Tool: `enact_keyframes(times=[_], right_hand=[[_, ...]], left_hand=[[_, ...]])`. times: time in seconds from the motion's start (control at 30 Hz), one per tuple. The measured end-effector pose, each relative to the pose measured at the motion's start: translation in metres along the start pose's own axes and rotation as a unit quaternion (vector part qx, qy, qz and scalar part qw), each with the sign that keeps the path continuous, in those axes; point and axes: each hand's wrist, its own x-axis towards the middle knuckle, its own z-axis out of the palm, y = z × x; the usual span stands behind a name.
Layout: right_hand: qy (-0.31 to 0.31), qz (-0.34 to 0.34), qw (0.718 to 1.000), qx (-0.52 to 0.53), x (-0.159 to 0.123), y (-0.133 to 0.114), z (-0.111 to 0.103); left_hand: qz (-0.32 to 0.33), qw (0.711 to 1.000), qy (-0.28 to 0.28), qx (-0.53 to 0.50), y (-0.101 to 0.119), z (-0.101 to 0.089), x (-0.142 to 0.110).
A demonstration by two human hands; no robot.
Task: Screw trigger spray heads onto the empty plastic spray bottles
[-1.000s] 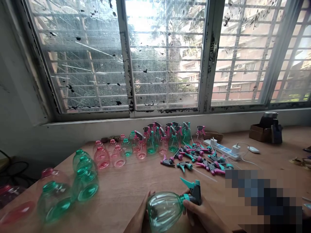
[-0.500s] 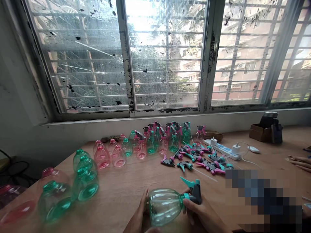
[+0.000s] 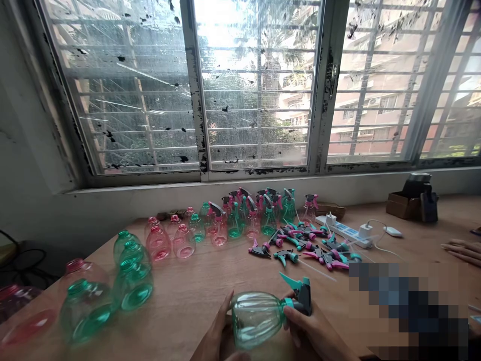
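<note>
A clear green spray bottle (image 3: 257, 320) lies tipped on its side between my hands, its neck pointing right. My left hand (image 3: 218, 328) is wrapped around the bottle's base end, with part of the fingers hidden behind it. At the neck, my right hand (image 3: 310, 326) pinches the teal collar of the black and teal spray head (image 3: 300, 295), which sits on the bottle mouth. The teal trigger points up and to the left. Beyond the hands lies a pile of loose pink, teal and black spray heads (image 3: 308, 240).
Open green bottles (image 3: 134, 283) and pink bottles (image 3: 158, 243) stand at the left. Several bottles with spray heads (image 3: 251, 215) line the window side. A white power strip (image 3: 347, 231), a cardboard box (image 3: 400, 205) and another person's hand (image 3: 464, 250) are at the right.
The bottle's body has shifted very slightly to the right in my hands. Both hands keep their hold, and the things on the table have not moved.
</note>
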Motion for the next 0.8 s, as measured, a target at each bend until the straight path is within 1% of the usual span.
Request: enact_keyframes(times=[0.17,0.3,0.43,0.6,0.67,0.73,0.8], right_hand=[[0.004,0.007,1.0,-0.003,-0.0001,-0.0024,0.0021],[-0.002,0.0,1.0,-0.004,-0.0008,-0.0038,0.0036],[-0.001,0.003,1.0,0.0,-0.0023,-0.0065,0.0055],[0.003,0.006,1.0,-0.008,-0.0021,-0.0083,0.0065],[0.006,0.001,1.0,-0.005,-0.0011,-0.0071,0.006],[0.008,-0.005,1.0,-0.001,-0.0001,-0.0054,0.0051],[0.011,-0.009,1.0,-0.002,0.0005,-0.0039,0.0043]], left_hand=[[-0.003,0.999,0.003,-0.031,-0.0023,0.0006,0.0001],[0.001,1.0,0.008,-0.019,-0.0048,0.0002,0.0002],[0.006,1.0,0.013,-0.003,0.0004,0.0016,-0.0005],[0.019,0.996,-0.007,-0.081,0.0022,0.0069,-0.0007],[0.016,0.996,-0.006,-0.092,0.0,0.0076,-0.0004],[0.007,0.997,0.0,-0.079,-0.0018,0.0067,-0.0001],[0.005,0.999,0.011,-0.04,-0.0021,0.0043,-0.0002]])
